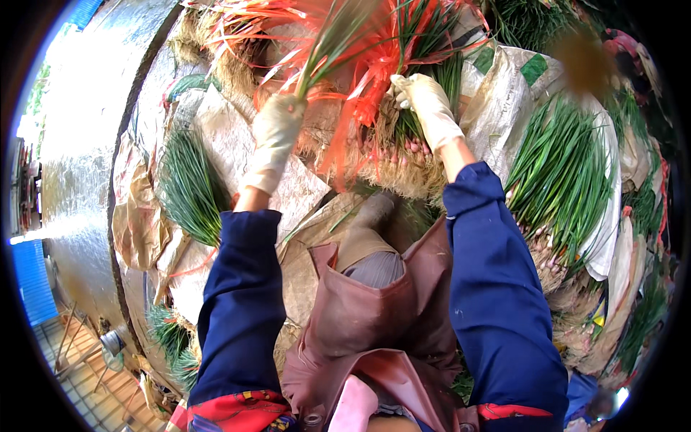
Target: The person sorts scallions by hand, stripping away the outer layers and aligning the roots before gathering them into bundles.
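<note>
1. Left hand, in a cream-white glove (277, 133): raised at the far side of the work, left of centre. The fist is closed around a slender bunch of long green stalks (332, 49), which rises from it toward the far side; its tips are blurred.
2. Right hand, in a cream-white glove (430, 108): at the far side, right of centre. The fingers are bent against the tangle of translucent orange-red plastic strips (371, 83) and green stalks there; from where I stand I cannot tell whether they grip anything.
3. Just nearer than the right hand lie small pinkish bulbs (412, 145) above a thick mat of straw-coloured roots (407, 176).
4. To the left, beside the left forearm, a fanned dark-green leafy bundle (188, 183) rests near pale sacking (229, 137).
5. To the right, a larger bright-green leafy bundle (565, 169) lies beside the right forearm, its bulbs toward the near side.
6. At the near side, the person wears a brown, smooth-surfaced apron (367, 299) and navy-blue sleeves (497, 273).
</note>
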A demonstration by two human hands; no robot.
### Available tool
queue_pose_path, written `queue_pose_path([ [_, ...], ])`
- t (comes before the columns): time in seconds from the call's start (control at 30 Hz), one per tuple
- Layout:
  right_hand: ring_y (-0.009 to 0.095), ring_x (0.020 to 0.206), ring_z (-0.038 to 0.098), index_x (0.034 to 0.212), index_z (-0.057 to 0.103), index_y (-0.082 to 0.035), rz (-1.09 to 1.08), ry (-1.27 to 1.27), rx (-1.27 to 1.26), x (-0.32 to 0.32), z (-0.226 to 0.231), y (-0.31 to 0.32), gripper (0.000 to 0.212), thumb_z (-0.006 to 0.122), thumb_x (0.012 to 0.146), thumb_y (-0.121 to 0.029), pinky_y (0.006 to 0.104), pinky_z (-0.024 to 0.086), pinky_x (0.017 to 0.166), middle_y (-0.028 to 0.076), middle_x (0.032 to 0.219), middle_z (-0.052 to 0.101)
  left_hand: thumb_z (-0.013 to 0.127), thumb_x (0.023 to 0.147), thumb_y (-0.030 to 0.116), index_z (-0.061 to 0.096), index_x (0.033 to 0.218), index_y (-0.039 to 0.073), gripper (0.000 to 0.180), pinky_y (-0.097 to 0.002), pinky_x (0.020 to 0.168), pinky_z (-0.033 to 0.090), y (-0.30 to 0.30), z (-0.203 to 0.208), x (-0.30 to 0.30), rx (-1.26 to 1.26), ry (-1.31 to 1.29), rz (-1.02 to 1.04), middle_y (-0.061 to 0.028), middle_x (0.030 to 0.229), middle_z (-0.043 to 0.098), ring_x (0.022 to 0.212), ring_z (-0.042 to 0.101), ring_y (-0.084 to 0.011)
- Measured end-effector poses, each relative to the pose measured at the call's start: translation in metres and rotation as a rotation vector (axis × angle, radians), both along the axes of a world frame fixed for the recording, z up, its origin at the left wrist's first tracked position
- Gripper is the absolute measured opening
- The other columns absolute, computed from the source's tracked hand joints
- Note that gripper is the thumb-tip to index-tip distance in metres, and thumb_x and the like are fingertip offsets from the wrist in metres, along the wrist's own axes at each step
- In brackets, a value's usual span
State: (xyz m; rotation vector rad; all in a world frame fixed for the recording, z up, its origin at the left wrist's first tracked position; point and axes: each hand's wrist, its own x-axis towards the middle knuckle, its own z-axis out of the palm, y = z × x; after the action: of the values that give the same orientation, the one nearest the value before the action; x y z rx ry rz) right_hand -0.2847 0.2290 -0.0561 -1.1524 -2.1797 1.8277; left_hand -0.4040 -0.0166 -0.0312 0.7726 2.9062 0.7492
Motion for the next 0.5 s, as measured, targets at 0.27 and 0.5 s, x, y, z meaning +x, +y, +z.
queue_pose_path([
  [0.27,0.011,0.054,0.058,0.079,0.064,-0.003,-0.087,0.159,-0.248,0.000,-0.001,0.023,0.025,0.058,0.084,-0.028,0.0231,0.046,0.051,0.003,0.061,0.059,0.064,0.085,0.018,0.066,0.093,0.004,0.017,-0.0165,0.047,0.038,0.035,0.073,-0.021,0.750,-0.969,-0.159,-0.0024,0.075,0.065,0.052,0.048,-0.0041],
  [0.5,0.009,0.077,0.060,0.099,0.064,-0.008,-0.034,0.316,-0.485,0.041,0.025,0.016,0.025,0.057,0.088,-0.030,0.0229,0.049,0.072,0.000,0.087,0.066,0.068,0.081,0.019,0.061,0.101,0.003,0.026,-0.0176,0.046,0.040,0.129,0.017,0.028,0.596,-1.377,-0.242,-0.0010,0.078,0.065,0.053,0.052,-0.0052],
])
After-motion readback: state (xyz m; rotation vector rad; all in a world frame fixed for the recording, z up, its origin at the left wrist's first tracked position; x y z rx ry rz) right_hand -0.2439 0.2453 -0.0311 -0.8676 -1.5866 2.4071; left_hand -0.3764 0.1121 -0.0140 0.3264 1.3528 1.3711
